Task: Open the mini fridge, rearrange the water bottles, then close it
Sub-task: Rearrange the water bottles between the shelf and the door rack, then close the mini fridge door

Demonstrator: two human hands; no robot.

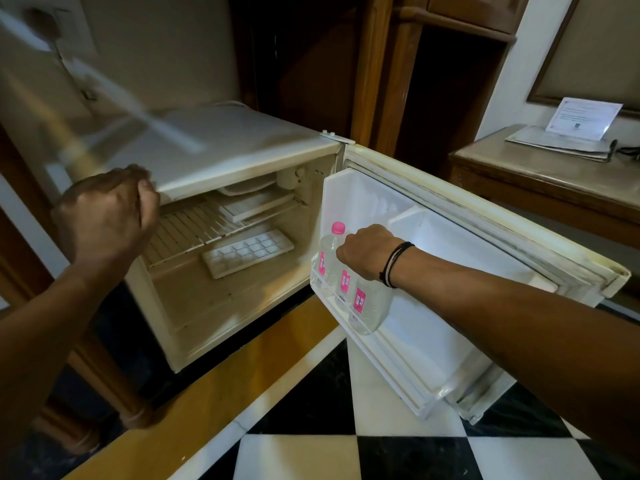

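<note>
The cream mini fridge (221, 147) stands open, its door (485, 216) swung out to the right. Three clear water bottles with pink labels stand in the door's lower shelf (381, 355). The far bottle (329, 251) shows its pink cap. My right hand (367, 251) is closed over the tops of the middle bottle (344, 284) and the near bottle (367, 306), hiding their caps; which one it grips I cannot tell. My left hand (107, 216) is fisted against the fridge's top front edge, at the left.
Inside the fridge a white ice cube tray (247, 252) lies on the floor under a wire shelf (194, 230). A wooden side table (540, 181) with papers stands behind the door. A wooden furniture leg (114, 382) rises left of the fridge. The floor is checkered tile.
</note>
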